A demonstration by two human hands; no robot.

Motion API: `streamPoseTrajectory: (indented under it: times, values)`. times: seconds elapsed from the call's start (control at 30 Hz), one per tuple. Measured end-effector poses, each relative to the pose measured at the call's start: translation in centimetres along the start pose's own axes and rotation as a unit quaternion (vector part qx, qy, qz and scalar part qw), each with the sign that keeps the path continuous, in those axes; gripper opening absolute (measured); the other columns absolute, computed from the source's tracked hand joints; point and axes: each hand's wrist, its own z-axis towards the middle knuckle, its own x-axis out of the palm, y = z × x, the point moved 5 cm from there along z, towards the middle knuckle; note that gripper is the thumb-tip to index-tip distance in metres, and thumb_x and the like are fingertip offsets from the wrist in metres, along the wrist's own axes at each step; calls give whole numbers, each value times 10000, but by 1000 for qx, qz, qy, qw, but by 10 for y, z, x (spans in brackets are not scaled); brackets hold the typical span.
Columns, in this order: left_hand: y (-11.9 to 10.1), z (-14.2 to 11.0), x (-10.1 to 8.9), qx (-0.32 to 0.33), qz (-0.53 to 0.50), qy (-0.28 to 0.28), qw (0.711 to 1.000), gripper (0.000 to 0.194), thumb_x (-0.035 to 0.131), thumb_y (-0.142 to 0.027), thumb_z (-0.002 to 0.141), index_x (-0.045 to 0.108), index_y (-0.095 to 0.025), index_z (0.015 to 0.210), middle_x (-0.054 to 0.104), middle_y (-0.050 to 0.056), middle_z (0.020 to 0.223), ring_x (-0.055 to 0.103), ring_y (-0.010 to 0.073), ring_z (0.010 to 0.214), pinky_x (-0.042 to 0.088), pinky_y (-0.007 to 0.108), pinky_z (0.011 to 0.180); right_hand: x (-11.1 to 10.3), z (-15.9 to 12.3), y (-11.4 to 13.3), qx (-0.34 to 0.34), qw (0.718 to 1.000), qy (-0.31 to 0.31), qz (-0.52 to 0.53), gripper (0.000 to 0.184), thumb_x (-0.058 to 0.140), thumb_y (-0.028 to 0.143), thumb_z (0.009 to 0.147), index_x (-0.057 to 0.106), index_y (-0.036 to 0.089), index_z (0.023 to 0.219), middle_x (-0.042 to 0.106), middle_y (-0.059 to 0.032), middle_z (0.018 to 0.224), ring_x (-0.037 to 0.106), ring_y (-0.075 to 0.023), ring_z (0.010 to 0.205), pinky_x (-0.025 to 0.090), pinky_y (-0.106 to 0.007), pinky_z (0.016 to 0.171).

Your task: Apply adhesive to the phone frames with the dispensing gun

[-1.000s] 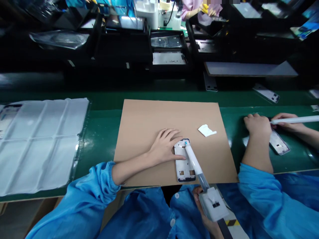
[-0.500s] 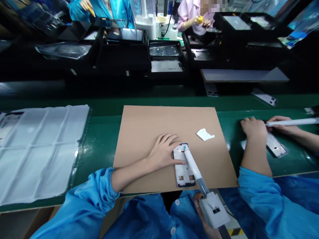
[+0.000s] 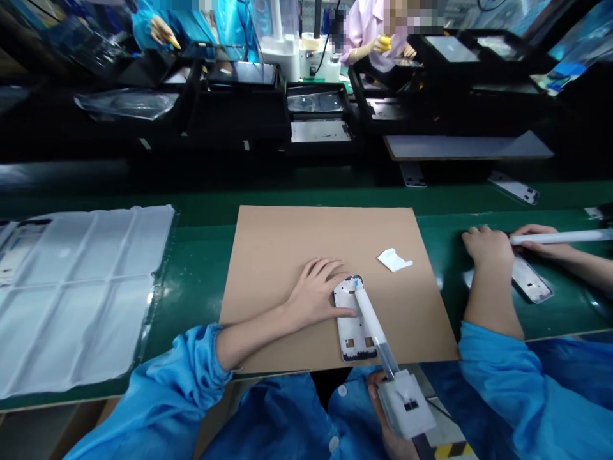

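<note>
A white phone frame with dark edges and small cut-outs lies on a brown cardboard sheet. My left hand steadies it, the thumb across its face and the index finger at the top edge, with the other fingers spread. Below the board's front edge, my right hand grips a white wand-shaped tool by its boxy body; most of those fingers are hidden. The tool's slim end points at the upper part of the frame, near a small blue spot. Whether the tip touches cannot be made out.
A torn white scrap lies on the cardboard. To the left is a white compartmented tray. A co-worker's hand rests by another phone frame at right. Black trays line the back, with other people beyond.
The view has shifted very slightly. The boxy body of the tool has moved a little to the left; my left hand and the phone frame look unmoved.
</note>
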Motion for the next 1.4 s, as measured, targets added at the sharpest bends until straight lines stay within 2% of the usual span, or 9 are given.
streamPoseTrajectory:
  times: [0.33, 0.53, 0.73, 0.87, 1.07, 1.23, 1.33, 1.4]
  values:
    - [0, 1, -1, 5, 1, -4, 1000, 887, 769, -901, 894, 709, -279, 1524, 603, 123, 1687, 519, 370, 1576, 366, 571, 1358, 6, 4, -5, -9, 1000, -6, 28, 456, 320, 111, 1040, 770, 158, 1099, 680, -283, 1333, 648, -401, 1276, 598, -556, 978]
    - [0, 2, -1, 3, 1, 1, 1000, 893, 813, -873, 877, 708, -275, 1533, 596, 124, 1692, 513, 374, 1576, 362, 572, 1363, 7, 4, -5, -8, 1000, -18, 19, 441, 339, 89, 1051, 773, 146, 1097, 689, -279, 1306, 655, -378, 1223, 567, -484, 907]
    - [0, 2, 0, -6, -2, 10, 1000, 892, 777, -896, 890, 704, -299, 1550, 592, 124, 1692, 515, 391, 1565, 357, 613, 1361, -4, 1, 7, -37, 997, -66, -20, 413, 396, 66, 1060, 808, 38, 1051, 701, -275, 1129, 591, -370, 1244, 464, -496, 1083]
    - [1, 2, 0, -12, -1, 16, 1000, 886, 810, -876, 876, 705, -310, 1549, 588, 115, 1697, 507, 391, 1571, 356, 612, 1360, -11, 8, 12, -69, 994, -77, -36, 414, 409, 42, 1045, 823, 22, 1036, 697, -261, 1119, 560, -354, 1242, 409, -461, 1126]
    - [0, 2, -1, -9, 0, 13, 1000, 898, 790, -901, 875, 712, -296, 1534, 593, 118, 1694, 505, 386, 1574, 354, 591, 1362, -5, 13, 8, -57, 996, -61, -32, 402, 423, 47, 1045, 823, 16, 1042, 704, -250, 1112, 583, -329, 1152, 418, -401, 1003]
    - [-1, 2, -2, -10, 0, 10, 1000, 901, 801, -894, 870, 715, -287, 1530, 595, 118, 1695, 512, 380, 1574, 348, 586, 1369, 0, 10, 11, -47, 997, -65, -18, 415, 403, -1, 1011, 818, -9, 1020, 696, -277, 1102, 592, -346, 1131, 432, -424, 993]
    - [0, 2, -2, -12, -3, 13, 1000, 902, 802, -896, 867, 716, -292, 1531, 594, 114, 1696, 511, 380, 1576, 348, 586, 1372, -7, 15, 8, -65, 996, -65, 1, 371, 429, -12, 996, 793, 14, 927, 686, -277, 1067, 588, -346, 1112, 438, -430, 1016]
    - [0, 2, -2, -12, -4, 14, 1000, 896, 801, -893, 871, 716, -293, 1531, 593, 114, 1695, 506, 377, 1580, 347, 582, 1374, -21, 29, 3, -83, 994, -71, 19, 343, 445, -13, 994, 769, 37, 894, 684, -276, 1078, 580, -340, 1128, 434, -436, 1063]
